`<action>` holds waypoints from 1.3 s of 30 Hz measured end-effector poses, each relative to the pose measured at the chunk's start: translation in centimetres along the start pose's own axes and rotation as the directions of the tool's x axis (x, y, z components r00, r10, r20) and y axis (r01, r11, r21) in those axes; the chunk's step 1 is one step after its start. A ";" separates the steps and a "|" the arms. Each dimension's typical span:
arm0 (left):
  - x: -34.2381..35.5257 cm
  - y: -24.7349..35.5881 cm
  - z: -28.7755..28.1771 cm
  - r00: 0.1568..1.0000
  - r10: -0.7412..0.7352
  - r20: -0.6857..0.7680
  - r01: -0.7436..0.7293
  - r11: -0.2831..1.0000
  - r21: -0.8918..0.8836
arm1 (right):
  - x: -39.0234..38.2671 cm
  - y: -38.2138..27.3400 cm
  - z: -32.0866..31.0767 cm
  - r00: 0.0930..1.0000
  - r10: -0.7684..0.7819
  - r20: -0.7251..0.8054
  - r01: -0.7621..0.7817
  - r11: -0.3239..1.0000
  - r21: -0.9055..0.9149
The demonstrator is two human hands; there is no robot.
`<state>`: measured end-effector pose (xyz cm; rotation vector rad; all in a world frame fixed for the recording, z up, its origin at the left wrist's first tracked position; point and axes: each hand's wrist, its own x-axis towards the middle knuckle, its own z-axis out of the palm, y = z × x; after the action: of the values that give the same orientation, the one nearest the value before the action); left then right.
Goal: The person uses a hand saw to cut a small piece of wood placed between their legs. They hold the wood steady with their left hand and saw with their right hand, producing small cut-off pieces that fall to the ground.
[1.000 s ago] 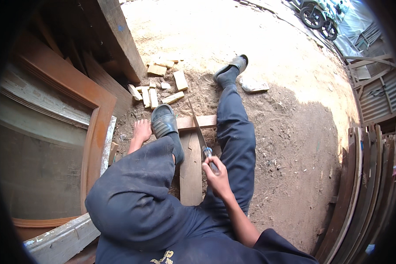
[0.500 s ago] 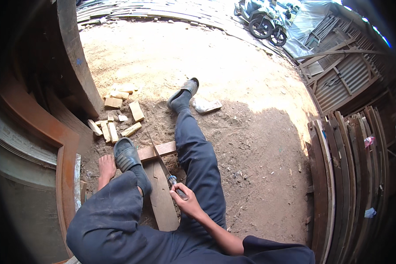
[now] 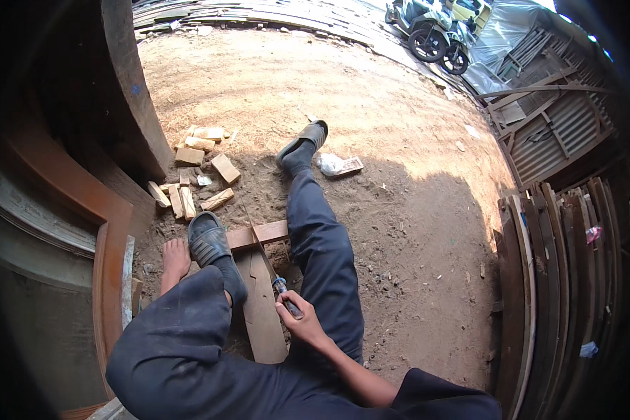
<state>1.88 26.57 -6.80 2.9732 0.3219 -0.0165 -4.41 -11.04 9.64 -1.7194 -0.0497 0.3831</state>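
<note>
In my right hand [image 3: 301, 319] is the dark handle of a handsaw [image 3: 264, 253], closed in my fingers. The saw's thin blade slants away and crosses a reddish wooden batten [image 3: 242, 237]. That batten lies crosswise over a wider brown plank [image 3: 264, 315] between my legs. My left foot, in a grey slide sandal [image 3: 211, 240], presses on the batten's left part. Beside the sandal, my left hand [image 3: 176, 256] is low down with its fingers stretched out and side by side. Whether its palm touches the batten's end or the ground is hidden.
Several cut wood blocks [image 3: 225, 169] lie beyond the left sandal. A clear plastic bag [image 3: 331, 164] sits beside my right foot. Wooden frames [image 3: 109, 280] stand at the left, and upright boards [image 3: 532, 294] at the right. Motorbikes [image 3: 428, 42] are parked far off.
The head view has shifted a little, so most things sit slightly further right and higher. My right hand and the saw have barely moved against the batten. The left hand stays beside the sandal.
</note>
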 end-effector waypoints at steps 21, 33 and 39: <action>0.9 0.9 -1.6 0.997 -0.019 0.079 0.017 0.999 0.033 | 8.3 -3.0 0.2 0.978 0.202 0.059 -0.209 0.960 0.186; 1.0 0.8 -1.8 0.993 -0.038 0.113 0.034 0.999 0.043 | 8.8 -1.6 1.2 0.989 0.146 -0.004 -0.143 0.973 0.181; 1.1 2.2 -1.6 0.993 -0.056 0.106 0.055 0.998 0.009 | 1.0 -0.7 -1.5 0.999 -0.034 -0.003 0.034 0.999 -0.006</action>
<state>3.41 24.89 -4.92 2.9543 0.3917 -0.1820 -2.92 -12.12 10.27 -1.7229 -0.0778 0.3561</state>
